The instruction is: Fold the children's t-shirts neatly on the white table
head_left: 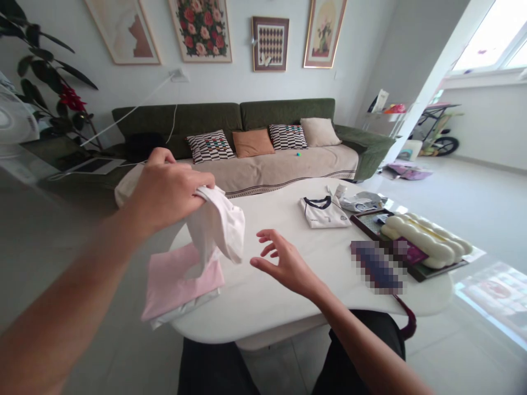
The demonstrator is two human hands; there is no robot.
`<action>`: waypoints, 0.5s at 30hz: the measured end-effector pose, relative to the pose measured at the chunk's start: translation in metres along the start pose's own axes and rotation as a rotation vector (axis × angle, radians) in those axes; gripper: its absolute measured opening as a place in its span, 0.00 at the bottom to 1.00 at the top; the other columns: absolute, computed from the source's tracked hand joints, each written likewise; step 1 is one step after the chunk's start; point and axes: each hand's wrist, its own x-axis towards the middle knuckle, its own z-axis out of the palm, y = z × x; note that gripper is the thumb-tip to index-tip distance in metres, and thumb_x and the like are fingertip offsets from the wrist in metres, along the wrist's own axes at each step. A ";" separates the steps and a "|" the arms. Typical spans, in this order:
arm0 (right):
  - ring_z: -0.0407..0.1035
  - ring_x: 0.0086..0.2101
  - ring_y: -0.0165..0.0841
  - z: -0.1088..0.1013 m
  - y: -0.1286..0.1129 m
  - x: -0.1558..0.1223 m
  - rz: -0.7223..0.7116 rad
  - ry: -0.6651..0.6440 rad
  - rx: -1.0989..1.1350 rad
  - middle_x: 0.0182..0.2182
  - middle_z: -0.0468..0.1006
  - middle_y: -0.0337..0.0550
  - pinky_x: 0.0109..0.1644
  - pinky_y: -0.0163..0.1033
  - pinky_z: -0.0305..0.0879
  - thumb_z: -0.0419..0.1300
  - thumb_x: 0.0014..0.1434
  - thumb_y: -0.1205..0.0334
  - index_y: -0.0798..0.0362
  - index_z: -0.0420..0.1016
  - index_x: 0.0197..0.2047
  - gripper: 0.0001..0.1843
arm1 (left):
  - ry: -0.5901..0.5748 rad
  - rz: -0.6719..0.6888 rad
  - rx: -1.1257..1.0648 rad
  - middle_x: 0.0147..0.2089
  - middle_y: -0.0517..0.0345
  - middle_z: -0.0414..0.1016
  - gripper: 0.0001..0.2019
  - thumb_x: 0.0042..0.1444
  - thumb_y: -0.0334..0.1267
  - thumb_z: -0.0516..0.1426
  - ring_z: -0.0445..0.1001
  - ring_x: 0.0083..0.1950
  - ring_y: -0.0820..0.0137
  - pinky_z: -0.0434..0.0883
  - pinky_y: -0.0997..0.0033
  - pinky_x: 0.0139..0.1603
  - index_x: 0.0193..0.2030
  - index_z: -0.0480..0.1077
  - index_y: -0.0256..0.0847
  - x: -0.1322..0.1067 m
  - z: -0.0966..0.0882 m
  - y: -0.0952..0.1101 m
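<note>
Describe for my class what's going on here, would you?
At a white table, a person's left hand grips a white cloth, which hangs over a folded pink cloth; whether the two touch is unclear. The right hand is open and holds nothing, above the table. A folded white shirt with a dark collar lies farther back, beside a dark-rimmed tray.

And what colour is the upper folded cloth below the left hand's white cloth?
The upper folded cloth is light pink, seen in the head view.
</note>
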 end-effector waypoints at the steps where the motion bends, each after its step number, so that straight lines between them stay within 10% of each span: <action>1: 0.66 0.32 0.28 0.006 -0.004 0.003 -0.009 0.024 -0.010 0.43 0.67 0.43 0.36 0.36 0.64 0.60 0.49 0.49 0.49 0.60 0.48 0.25 | -0.011 -0.001 0.005 0.21 0.61 0.67 0.12 0.49 0.36 0.48 0.62 0.26 0.70 0.56 0.61 0.43 0.29 0.73 0.44 0.005 0.000 0.005; 6: 0.62 0.27 0.26 -0.004 0.009 0.009 -0.018 0.202 -0.205 0.26 0.68 0.36 0.29 0.30 0.58 0.53 0.54 0.61 0.53 0.65 0.31 0.05 | -0.028 -0.131 -0.187 0.23 0.63 0.68 0.08 0.50 0.38 0.51 0.67 0.31 0.69 0.55 0.65 0.46 0.30 0.72 0.45 0.020 0.003 0.017; 15: 0.65 0.35 0.28 -0.172 -0.046 -0.005 -0.185 0.928 -0.631 0.35 0.72 0.38 0.38 0.35 0.59 0.49 0.59 0.61 0.52 0.73 0.40 0.13 | -0.180 -0.137 -0.375 0.22 0.63 0.66 0.15 0.51 0.51 0.53 0.64 0.29 0.71 0.57 0.70 0.43 0.27 0.70 0.41 0.022 0.016 0.008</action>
